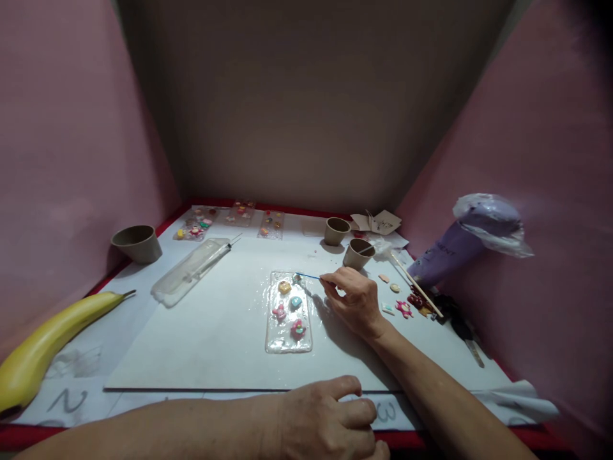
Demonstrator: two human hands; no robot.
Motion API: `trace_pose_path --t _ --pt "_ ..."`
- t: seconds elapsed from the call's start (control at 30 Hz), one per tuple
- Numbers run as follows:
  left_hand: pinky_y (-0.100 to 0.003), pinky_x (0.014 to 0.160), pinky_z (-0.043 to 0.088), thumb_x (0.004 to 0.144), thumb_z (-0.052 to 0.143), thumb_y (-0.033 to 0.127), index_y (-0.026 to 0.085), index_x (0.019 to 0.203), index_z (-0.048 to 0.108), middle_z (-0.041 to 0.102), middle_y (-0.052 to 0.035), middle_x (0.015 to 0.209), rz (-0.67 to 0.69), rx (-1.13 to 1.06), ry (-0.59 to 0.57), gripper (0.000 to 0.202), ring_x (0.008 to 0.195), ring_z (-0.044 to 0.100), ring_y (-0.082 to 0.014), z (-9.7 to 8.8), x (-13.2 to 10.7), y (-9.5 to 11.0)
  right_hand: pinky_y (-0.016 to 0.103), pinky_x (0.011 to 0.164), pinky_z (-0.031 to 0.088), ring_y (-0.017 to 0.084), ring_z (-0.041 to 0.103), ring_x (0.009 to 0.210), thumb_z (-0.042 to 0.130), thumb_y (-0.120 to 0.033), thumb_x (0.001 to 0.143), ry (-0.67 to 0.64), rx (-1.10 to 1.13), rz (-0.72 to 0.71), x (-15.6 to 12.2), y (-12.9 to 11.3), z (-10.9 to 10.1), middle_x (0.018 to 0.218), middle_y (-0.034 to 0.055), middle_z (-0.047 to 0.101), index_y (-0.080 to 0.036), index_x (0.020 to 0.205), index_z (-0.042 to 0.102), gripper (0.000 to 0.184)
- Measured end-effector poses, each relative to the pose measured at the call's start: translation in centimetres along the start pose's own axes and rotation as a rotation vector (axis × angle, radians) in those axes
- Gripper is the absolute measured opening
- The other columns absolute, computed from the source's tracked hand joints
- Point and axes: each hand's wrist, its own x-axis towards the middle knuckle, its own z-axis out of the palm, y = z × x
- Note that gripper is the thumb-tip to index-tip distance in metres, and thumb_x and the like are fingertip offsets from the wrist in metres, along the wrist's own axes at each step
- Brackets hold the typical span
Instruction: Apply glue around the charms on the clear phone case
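A clear phone case (pixel 288 342) lies flat on the white board, its surface glossy and wet-looking. On it sit small charms: a yellow one (pixel 284 287), a teal heart (pixel 295 302), a pink bunny-like one (pixel 279 312) and a pink figure (pixel 297 329). My right hand (pixel 353 297) pinches a thin blue stick (pixel 307 275), whose far end reaches the case's upper right corner, by the camera opening; whether it touches cannot be told. Near the board's front edge my left hand (pixel 330 415) rests with loosely bent fingers apart, holding nothing.
Brown cups stand at the back (pixel 337 232), beside my right hand (pixel 358 254) and at left (pixel 138 244). Further cases with charms (pixel 271 225) line the back. A syringe (pixel 205 263), a banana (pixel 52 335), loose charms (pixel 403 309), a wooden stick (pixel 416 284) and a purple bag (pixel 447 249) lie around.
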Motion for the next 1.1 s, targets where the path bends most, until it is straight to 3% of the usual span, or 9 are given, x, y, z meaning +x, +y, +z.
trace_pose_path --t 0.17,0.53,0.77,1.1 --pt "-0.031 0.066 0.045 0.085 0.06 0.008 0.008 0.086 0.065 0.048 0.0026 0.055 0.013 -0.002 -0.014 0.005 0.066 0.047 -0.0141 -0.03 -0.03 -0.06 0.024 0.059 0.036 0.012 0.051 0.061 0.055 -0.01 0.081 0.01 -0.002 -0.026 0.06 0.04 0.01 0.064 0.001 0.06 -0.018 0.078 0.07 0.017" --pt "-0.031 0.066 0.045 0.091 0.048 0.005 0.008 0.086 0.066 0.048 0.0019 0.055 -0.005 -0.008 -0.03 0.018 0.067 0.049 -0.0146 -0.47 0.04 -0.01 0.024 0.06 0.035 0.012 0.051 0.061 0.054 -0.011 0.082 0.047 -0.041 -0.047 -0.05 0.06 -0.01 0.063 0.0015 0.06 -0.018 0.08 0.071 0.018" --pt "-0.033 0.068 0.046 0.09 0.053 0.007 0.008 0.085 0.065 0.049 0.0019 0.056 0.0 -0.015 -0.011 0.014 0.066 0.048 -0.0147 0.18 -0.02 0.09 0.025 0.058 0.032 0.012 0.05 0.061 0.056 -0.011 0.082 0.032 -0.121 -0.088 -0.04 0.0 0.06 0.063 0.0013 0.06 -0.018 0.078 0.071 0.017" --pt "-0.031 0.068 0.045 0.089 0.054 0.007 0.01 0.083 0.065 0.048 0.0023 0.056 -0.013 0.002 -0.048 0.013 0.066 0.048 -0.014 -0.27 0.07 0.15 0.024 0.057 0.03 0.011 0.047 0.058 0.055 -0.012 0.083 0.095 -0.128 -0.114 -0.11 -0.06 0.0 0.059 0.0006 0.057 -0.019 0.079 0.072 0.018"
